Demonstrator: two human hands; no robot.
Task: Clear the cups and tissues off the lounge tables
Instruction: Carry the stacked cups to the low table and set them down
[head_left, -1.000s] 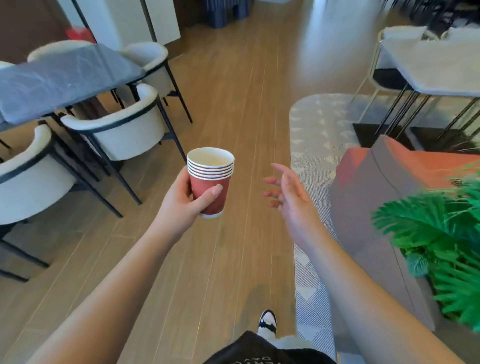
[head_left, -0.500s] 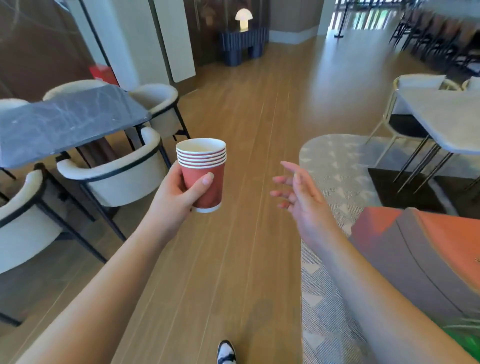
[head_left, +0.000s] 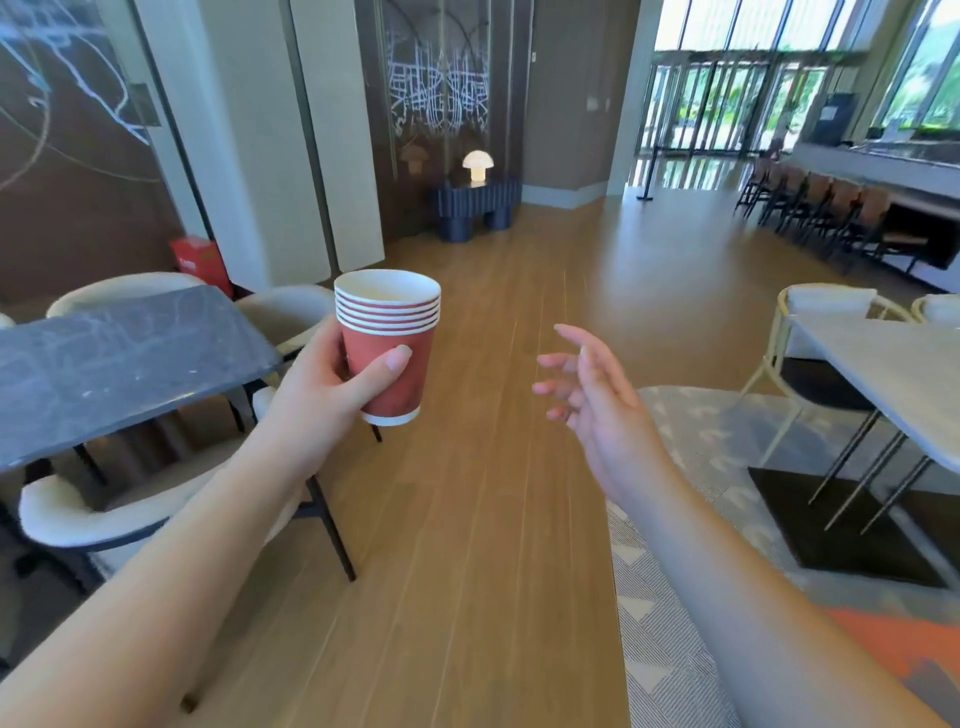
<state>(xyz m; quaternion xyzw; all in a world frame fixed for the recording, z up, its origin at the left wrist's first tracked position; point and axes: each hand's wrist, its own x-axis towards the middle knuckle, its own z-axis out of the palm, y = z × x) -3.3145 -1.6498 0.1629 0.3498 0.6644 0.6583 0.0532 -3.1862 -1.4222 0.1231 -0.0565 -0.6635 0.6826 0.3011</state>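
One head-worn wide-angle view looks forward and slightly down across the wooden floor (head_left: 483, 519), forearms close below, lounge beyond.

One stack of red paper cups (head_left: 388, 349) — six rims showing; two tables — dark (head_left: 104, 374) and pale (head_left: 893, 369).

Bright daylight from far windows (head_left: 737, 98), floor glare, wide-angle edge warp.
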